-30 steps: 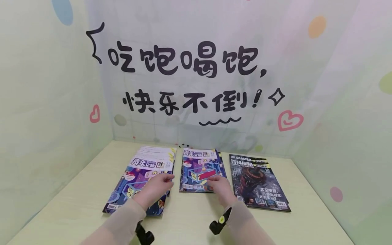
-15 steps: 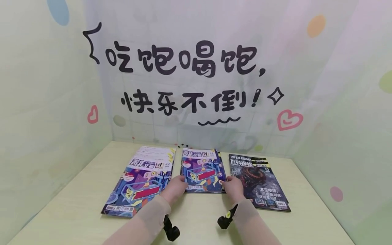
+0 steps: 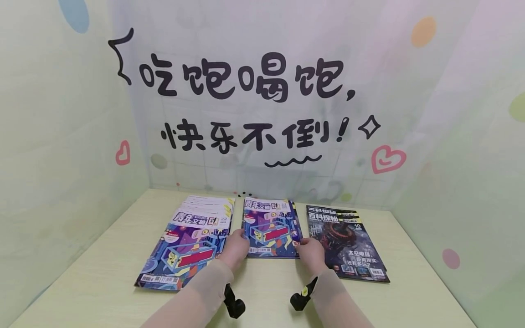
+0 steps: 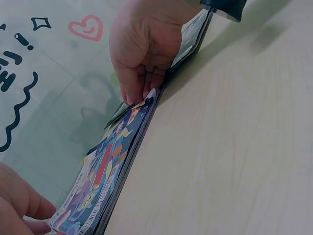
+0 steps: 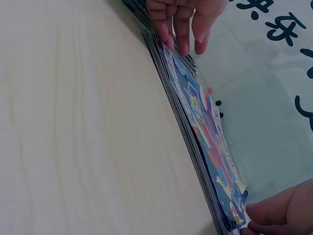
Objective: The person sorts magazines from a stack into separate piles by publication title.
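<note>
In the head view a stack of magazines (image 3: 268, 228) lies flat in the middle of the table, a purple-blue cover on top. My left hand (image 3: 235, 249) touches its left edge near the front corner. At the right edge my right hand (image 3: 312, 255) touches the stack with thumb and fingers. From the left wrist, the right hand (image 4: 146, 51) reaches down over the stack's end, fingertips at the cover. From the right wrist, the left hand (image 5: 185, 24) hangs its fairly straight fingers at the opposite end. The fingers' undersides are partly hidden.
Magazines with the same purple-blue cover (image 3: 184, 250) lie fanned at the left. A pile of dark-covered magazines (image 3: 348, 253) lies at the right, close to my right hand. The pale wooden table (image 3: 270, 291) meets a printed cloth wall (image 3: 262, 182) behind.
My left hand has moved right from the left-hand magazines to the middle stack. My right hand has shifted from the cover to the stack's right edge. The last half second shows little movement.
</note>
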The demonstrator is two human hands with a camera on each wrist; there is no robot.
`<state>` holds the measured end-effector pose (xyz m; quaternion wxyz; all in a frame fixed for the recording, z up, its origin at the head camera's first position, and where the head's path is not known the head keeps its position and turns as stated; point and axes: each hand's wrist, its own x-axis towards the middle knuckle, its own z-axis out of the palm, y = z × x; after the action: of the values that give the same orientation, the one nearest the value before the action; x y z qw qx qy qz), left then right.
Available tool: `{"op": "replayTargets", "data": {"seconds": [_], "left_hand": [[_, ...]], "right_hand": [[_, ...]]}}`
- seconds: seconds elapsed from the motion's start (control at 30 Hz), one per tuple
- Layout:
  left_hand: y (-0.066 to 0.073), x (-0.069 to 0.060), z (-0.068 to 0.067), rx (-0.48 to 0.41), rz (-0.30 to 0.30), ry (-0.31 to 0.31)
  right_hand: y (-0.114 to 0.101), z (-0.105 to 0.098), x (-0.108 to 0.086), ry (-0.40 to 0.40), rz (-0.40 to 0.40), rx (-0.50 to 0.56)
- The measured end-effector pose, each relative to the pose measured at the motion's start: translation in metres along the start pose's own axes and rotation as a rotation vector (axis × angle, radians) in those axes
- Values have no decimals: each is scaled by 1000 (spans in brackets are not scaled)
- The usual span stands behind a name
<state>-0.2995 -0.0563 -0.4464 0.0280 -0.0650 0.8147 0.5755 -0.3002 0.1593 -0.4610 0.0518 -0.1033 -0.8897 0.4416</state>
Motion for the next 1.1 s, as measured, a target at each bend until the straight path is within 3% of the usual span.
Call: {"op": "replayTargets", "data": {"seconds": [0.2, 0.5, 0.77, 0.87, 1.1], "left_hand": [[-1, 1, -4, -33, -48, 12], [-9, 3, 0, 12, 17, 32], [-13, 4, 0, -35, 31, 34], [-15, 4, 1, -65, 25, 15], [-17, 1, 0, -263, -48, -107]], "right_hand": [[0, 3, -2, -10, 19, 23], [-3, 2, -6, -17, 47, 77], [-3, 3, -5, -10, 75, 132], [-3, 3, -5, -14, 79, 149], [-4, 5, -3, -24, 89, 181]]}}
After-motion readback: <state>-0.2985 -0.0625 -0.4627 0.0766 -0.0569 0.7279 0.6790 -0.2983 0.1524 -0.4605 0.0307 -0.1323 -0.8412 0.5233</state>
